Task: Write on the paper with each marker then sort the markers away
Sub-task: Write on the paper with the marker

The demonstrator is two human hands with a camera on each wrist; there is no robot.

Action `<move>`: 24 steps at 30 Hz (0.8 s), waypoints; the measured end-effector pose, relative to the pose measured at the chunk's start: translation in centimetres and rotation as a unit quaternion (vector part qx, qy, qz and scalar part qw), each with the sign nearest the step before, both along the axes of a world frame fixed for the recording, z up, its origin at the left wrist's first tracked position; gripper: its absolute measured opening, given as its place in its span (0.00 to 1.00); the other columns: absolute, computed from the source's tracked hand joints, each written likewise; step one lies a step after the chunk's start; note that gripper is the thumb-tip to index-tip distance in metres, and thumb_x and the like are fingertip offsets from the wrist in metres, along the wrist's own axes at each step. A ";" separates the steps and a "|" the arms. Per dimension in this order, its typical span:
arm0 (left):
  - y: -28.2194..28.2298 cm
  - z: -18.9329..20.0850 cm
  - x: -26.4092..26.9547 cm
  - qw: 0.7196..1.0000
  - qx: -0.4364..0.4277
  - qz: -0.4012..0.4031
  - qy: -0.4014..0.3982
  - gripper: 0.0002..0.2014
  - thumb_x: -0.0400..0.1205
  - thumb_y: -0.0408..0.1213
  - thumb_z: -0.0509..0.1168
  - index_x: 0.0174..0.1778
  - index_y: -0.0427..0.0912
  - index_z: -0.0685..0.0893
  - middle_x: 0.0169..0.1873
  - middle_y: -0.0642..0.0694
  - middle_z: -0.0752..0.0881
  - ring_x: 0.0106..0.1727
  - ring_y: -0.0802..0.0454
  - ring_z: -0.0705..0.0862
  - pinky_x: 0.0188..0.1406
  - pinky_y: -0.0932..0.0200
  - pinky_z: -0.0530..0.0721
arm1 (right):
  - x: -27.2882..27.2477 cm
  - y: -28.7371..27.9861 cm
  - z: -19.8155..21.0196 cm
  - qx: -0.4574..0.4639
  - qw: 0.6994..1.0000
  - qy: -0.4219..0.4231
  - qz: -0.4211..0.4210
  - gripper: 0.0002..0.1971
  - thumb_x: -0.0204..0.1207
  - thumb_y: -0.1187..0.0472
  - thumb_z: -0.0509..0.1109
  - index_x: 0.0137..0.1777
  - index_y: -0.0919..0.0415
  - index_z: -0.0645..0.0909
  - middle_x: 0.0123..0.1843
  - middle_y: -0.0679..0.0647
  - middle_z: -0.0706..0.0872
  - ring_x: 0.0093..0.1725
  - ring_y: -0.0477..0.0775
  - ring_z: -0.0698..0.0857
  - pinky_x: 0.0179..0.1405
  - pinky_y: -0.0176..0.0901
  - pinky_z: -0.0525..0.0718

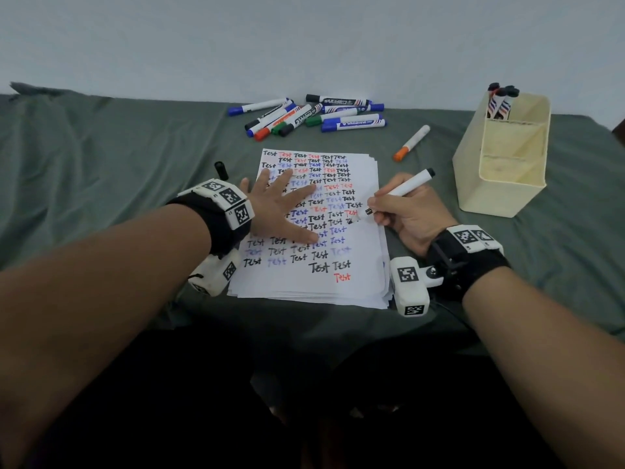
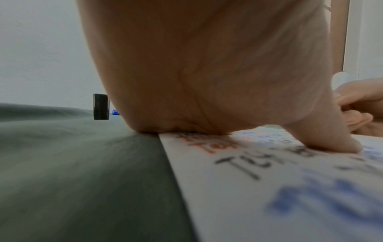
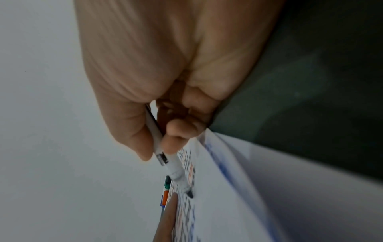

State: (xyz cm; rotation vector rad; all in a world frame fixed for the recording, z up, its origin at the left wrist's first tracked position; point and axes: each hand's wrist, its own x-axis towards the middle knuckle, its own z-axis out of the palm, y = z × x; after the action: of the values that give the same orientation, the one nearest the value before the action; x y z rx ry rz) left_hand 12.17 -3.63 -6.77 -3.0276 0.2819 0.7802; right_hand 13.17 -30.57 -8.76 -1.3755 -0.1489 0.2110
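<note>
Both hands are on the paper. My left hand lies flat, fingers spread and straight, pressing the sheet down; it holds nothing. My right hand has thumb and fingers curled round a black marker, uncapped, with its tip touching the paper near the right edge, beside rows of "Test" in black, red and blue. I note the paper is the top of a stack on a green cloth. A black cap stands upright on the cloth just left of the paper. An orange marker lies alone beyond the paper's far right corner. A pile of markers lies further back by the wall. A cream holder stands to the right; its far compartment holds 3 black-capped markers, upright.
</note>
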 end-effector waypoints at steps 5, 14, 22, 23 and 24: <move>0.0 -0.2 0.1 1.000 0.004 0.001 -0.007 0.62 0.48 0.94 0.46 0.78 0.79 0.31 0.85 0.55 0.27 0.86 0.37 0.29 0.79 0.26 0.35 | 0.0 0.2 0.0 -0.027 1.000 -0.007 -0.001 0.20 0.71 0.80 0.76 0.29 0.54 0.83 0.27 0.57 0.84 0.24 0.54 0.81 0.25 0.41 0.78; 0.2 -0.5 0.4 1.000 0.004 0.000 -0.011 0.61 0.48 0.95 0.46 0.77 0.80 0.30 0.85 0.55 0.28 0.86 0.37 0.29 0.79 0.26 0.35 | 0.0 0.1 0.5 -0.027 0.999 0.028 0.005 0.15 0.74 0.79 0.74 0.34 0.60 0.80 0.28 0.57 0.84 0.23 0.52 0.80 0.23 0.39 0.77; 0.2 -0.5 0.4 1.000 0.000 0.003 -0.008 0.61 0.48 0.95 0.46 0.75 0.81 0.29 0.85 0.56 0.27 0.86 0.38 0.29 0.79 0.26 0.35 | 1.8 1.6 5.0 -0.046 0.993 0.103 0.017 0.08 0.78 0.70 0.75 0.44 0.59 0.79 0.34 0.56 0.86 0.28 0.52 0.84 0.28 0.41 0.82; 0.2 -0.5 0.4 1.000 0.001 0.003 -0.007 0.61 0.48 0.95 0.46 0.76 0.81 0.29 0.85 0.56 0.27 0.86 0.38 0.29 0.79 0.26 0.35 | 2.1 2.0 5.6 -0.032 0.994 0.101 0.017 0.08 0.77 0.69 0.75 0.44 0.60 0.79 0.33 0.56 0.86 0.28 0.51 0.84 0.29 0.41 0.83; 0.1 -0.5 0.4 1.000 0.002 0.003 -0.006 0.61 0.48 0.95 0.46 0.76 0.80 0.29 0.85 0.56 0.27 0.86 0.38 0.29 0.79 0.25 0.35 | 2.3 2.3 6.1 -0.016 0.995 0.098 0.013 0.07 0.77 0.70 0.75 0.44 0.60 0.80 0.33 0.56 0.85 0.28 0.51 0.84 0.28 0.41 0.83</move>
State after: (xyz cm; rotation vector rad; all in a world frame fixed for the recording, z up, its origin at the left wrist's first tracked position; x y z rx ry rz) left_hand 12.57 -3.51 -7.24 -3.0290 0.2702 0.7610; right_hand 15.43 -28.23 -2.66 -1.3772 0.0009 0.3700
